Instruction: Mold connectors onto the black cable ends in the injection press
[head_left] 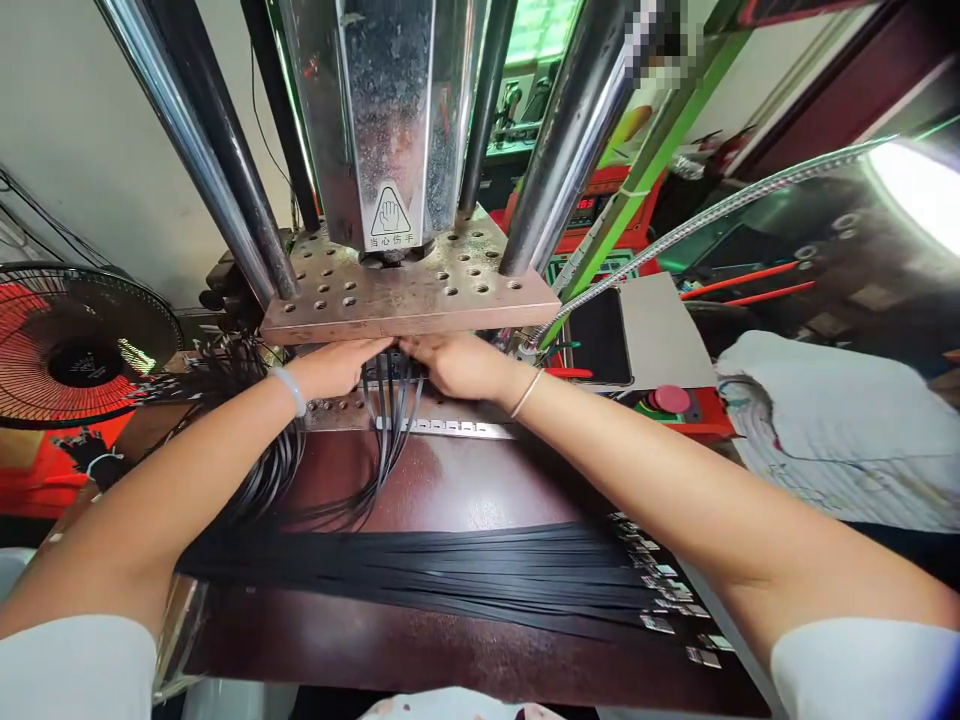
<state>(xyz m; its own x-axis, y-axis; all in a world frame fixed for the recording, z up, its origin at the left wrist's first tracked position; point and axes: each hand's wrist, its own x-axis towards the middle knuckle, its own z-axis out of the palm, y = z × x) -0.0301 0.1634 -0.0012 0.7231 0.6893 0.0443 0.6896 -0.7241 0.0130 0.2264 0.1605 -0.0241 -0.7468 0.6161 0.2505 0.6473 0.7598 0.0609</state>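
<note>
A small group of black cables [384, 400] hangs from under the front edge of the press plate, between the two hands. They are thin, smooth and faintly glossy; they bow downward past the lower bed and curl left onto the tabletop. There are several, overlapping too much to count, and their upper ends sit in shadow.

The left hand [337, 370] comes in beside them from one side, the right hand [461, 368] from the other. The hands are close to each other, fingers pointing inward beneath the plate; the fingertips are partly hidden, so I cannot tell whether either is closed on anything. Each wrist wears one band: a thick pale bangle [288, 390] on the left, a thin light band [526, 393] on the right.

Just below runs one pale marked strip [457, 428]. Nearer the person, one broad flat bundle [420, 568] of black cables, too many to count, lies across the dark red tabletop [375, 640], with silvery connectors [664, 590] at its right end. One looped mass [274, 470] of cable lies to the left.

Above are one drilled press plate [412, 300], one metal ram [388, 110] bearing one hand-warning label [388, 215], and four visible columns [559, 150]. Farther out stand one fan [75, 350] at left and one red push button [667, 399] at right.
</note>
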